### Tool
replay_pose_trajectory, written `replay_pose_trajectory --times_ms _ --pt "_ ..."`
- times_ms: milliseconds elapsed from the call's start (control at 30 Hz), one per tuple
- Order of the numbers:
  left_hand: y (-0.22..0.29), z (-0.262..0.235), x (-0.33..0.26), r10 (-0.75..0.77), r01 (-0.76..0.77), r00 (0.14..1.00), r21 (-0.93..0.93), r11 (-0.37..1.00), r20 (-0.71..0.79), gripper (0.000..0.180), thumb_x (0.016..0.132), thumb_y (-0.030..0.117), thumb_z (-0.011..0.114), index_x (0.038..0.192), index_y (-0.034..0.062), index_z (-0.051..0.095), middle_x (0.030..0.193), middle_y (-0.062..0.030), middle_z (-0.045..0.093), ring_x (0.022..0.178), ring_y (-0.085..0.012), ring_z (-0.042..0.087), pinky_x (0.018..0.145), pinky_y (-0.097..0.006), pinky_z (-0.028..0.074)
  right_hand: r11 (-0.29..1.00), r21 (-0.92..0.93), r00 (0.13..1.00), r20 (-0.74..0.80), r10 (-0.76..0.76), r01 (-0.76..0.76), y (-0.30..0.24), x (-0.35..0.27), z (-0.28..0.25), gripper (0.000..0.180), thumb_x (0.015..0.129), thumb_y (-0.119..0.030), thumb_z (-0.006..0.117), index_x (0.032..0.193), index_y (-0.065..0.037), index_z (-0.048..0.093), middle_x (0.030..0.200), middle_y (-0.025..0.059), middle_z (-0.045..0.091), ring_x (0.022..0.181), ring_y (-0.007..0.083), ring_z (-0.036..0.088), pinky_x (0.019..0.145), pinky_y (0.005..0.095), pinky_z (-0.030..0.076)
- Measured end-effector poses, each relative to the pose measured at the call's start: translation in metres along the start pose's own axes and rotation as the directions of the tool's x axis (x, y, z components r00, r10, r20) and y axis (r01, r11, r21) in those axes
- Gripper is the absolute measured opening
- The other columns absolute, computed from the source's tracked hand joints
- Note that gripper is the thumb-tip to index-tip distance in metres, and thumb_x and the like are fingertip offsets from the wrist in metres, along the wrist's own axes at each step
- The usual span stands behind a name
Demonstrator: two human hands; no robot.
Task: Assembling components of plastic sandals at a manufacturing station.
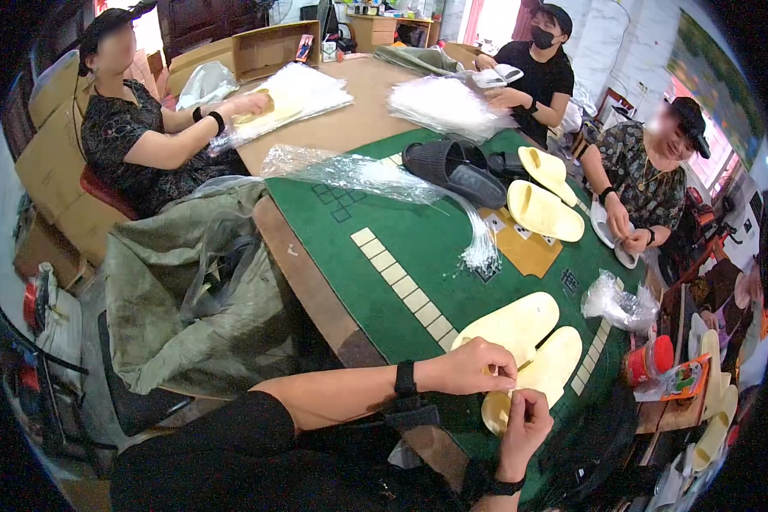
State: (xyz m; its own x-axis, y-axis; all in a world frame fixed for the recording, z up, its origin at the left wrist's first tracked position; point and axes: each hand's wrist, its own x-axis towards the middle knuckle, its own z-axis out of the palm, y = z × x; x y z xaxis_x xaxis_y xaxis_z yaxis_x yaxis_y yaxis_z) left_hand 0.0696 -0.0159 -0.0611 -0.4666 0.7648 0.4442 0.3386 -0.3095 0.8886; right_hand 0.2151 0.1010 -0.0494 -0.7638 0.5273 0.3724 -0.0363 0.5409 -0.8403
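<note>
Over a pair of pale yellow slippers at the near edge of the green-topped table, my two hands meet with fingertips pinched close together. My left hand lies across the heel end of the left slipper. Just below and to its right, my right hand is closed beside the right slipper. Whatever sits between the fingers is too small to make out. Farther up the table lies a bundle of thin clear strands with white ends, beside another yellow pair and a dark slipper.
Three people work around the table with slippers and clear bags. Stacks of clear bags lie at the far end. A crumpled clear bag and a red-lidded jar are at the right. A grey-green sack stands left.
</note>
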Motion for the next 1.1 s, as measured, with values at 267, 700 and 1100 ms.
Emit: replay_pose_trajectory --times_ms 267,700,1100 --pt "0.001 0.0 0.0 0.0 0.0 1.0 0.012 1.0 0.006 0.018 0.083 0.016 0.071 0.087 -0.001 0.068 0.079 -0.0095 0.068 0.069 -0.0155 0.062 0.065 -0.029 0.049 1.0 0.011 1.0 -0.001 0.003 -0.003 0.008 -0.001 -0.001 0.011 0.092 -0.006 0.061 0.085 0.002 0.06 0.071 0.0004 0.058 0.063 0.005 0.048 0.057 0.0213 0.04" --pt "0.0 0.0 0.0 0.018 -0.018 1.0 0.015 1.0 0.013 0.018 0.083 0.016 0.071 0.086 -0.0009 0.067 0.079 -0.0087 0.067 0.07 -0.0155 0.061 0.067 -0.029 0.049 1.0 -0.009 1.0 0.012 0.009 -0.009 0.007 -0.001 -0.001 0.009 0.092 -0.003 0.061 0.085 0.003 0.06 0.072 0.0006 0.058 0.065 0.0048 0.049 0.059 0.0213 0.042" --pt "0.0 -0.002 0.0 -0.006 0.004 0.999 0.067 0.998 0.033 0.016 0.083 0.016 0.072 0.086 0.0012 0.067 0.084 -0.0085 0.067 0.076 -0.0192 0.063 0.07 -0.031 0.051 1.0 0.004 1.0 0.012 0.001 -0.002 0.013 -0.001 -0.001 0.011 0.093 -0.007 0.062 0.086 0.002 0.06 0.072 0.0 0.057 0.064 0.0049 0.048 0.058 0.021 0.04"
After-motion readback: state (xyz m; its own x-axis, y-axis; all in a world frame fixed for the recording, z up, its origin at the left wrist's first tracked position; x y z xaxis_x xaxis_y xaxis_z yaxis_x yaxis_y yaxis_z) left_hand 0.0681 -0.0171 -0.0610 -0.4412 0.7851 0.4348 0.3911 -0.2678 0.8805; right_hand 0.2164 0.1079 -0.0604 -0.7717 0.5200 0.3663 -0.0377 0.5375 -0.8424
